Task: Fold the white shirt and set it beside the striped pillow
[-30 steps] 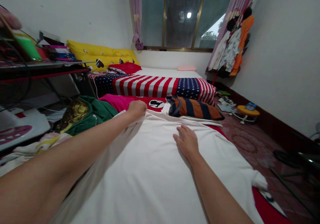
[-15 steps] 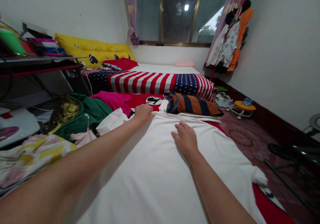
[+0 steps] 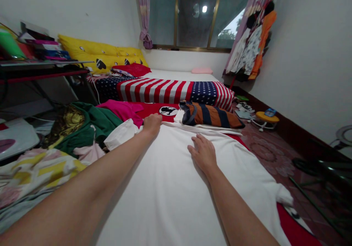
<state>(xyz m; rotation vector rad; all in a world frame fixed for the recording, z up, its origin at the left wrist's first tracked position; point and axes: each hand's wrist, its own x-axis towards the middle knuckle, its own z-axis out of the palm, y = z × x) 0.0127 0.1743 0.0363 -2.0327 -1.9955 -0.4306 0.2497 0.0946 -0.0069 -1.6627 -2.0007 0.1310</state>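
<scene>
A white T-shirt [image 3: 162, 187] lies spread over a red cloth [image 3: 150, 109] in front of me, with a sleeve showing at its left and right. At its far edge, left of the middle, my left hand [image 3: 152, 124] is closed on the fabric. My right hand [image 3: 204, 153] rests on the shirt's upper part, palm down, with its fingers apart. Just beyond the shirt is a folded orange and navy striped garment [image 3: 213, 116].
Green [image 3: 96, 121] and pink [image 3: 121, 110] garments are heaped at left, beside a patterned yellow-and-white cloth [image 3: 41, 169]. A bed with a striped, starred cover [image 3: 154, 91] stands beyond. At right are a yellow stool [image 3: 266, 117] and hanging clothes [image 3: 253, 48].
My left hand has moved slightly left along the shirt's far edge, drawing the fabric there with it. My right hand stays nearly in place.
</scene>
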